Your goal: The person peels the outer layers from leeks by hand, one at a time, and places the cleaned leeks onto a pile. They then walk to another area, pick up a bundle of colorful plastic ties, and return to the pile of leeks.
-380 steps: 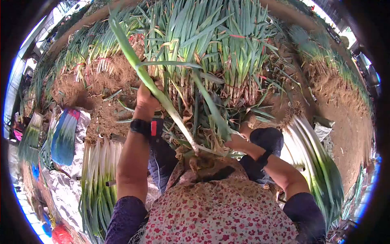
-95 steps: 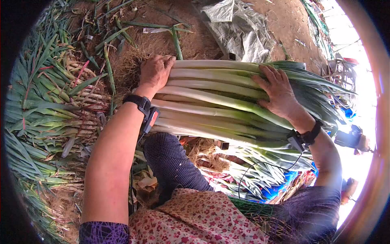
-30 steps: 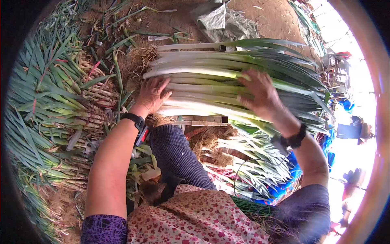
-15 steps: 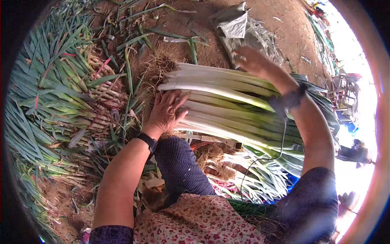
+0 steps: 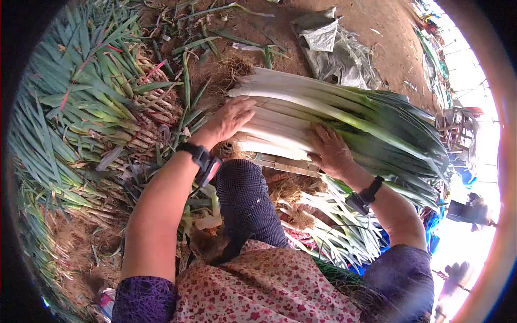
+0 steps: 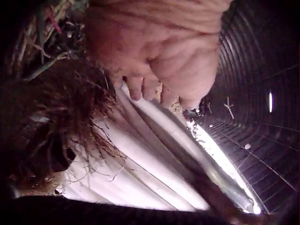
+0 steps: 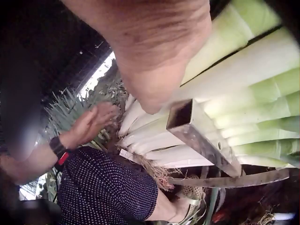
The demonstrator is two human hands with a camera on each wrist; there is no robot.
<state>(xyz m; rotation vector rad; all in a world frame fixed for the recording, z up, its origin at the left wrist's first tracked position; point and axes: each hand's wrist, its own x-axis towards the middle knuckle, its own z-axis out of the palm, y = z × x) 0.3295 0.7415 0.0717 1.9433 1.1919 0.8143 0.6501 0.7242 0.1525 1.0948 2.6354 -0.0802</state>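
Observation:
A broad bundle of thick leeks (image 5: 301, 105) lies crosswise over the person's knee side, white root ends left and green leaves right. My left hand (image 5: 230, 119) rests on the white stalks by the roots, fingers together and pointing along the bundle. In the left wrist view, its fingertips (image 6: 136, 89) are at the pale stalks, beside the tangled roots (image 6: 70, 112). My right hand (image 5: 331, 151) lies spread on the near side of the bundle, where white turns green. A square metal tube (image 7: 206, 138) shows at the bundle's underside in the right wrist view.
Tied bundles of thinner green onions (image 5: 102, 102) fill the left. More leeks (image 5: 344, 226) lie below the bundle, near the knee (image 5: 247, 199). A crumpled grey sheet (image 5: 344, 54) is on the soil behind. Loose leaves (image 5: 247, 40) litter the ground.
Earlier the left hand held a single leek; later both hands are on the bundle. Half a second ago the right hand was over its far side; now it rests on the near side.

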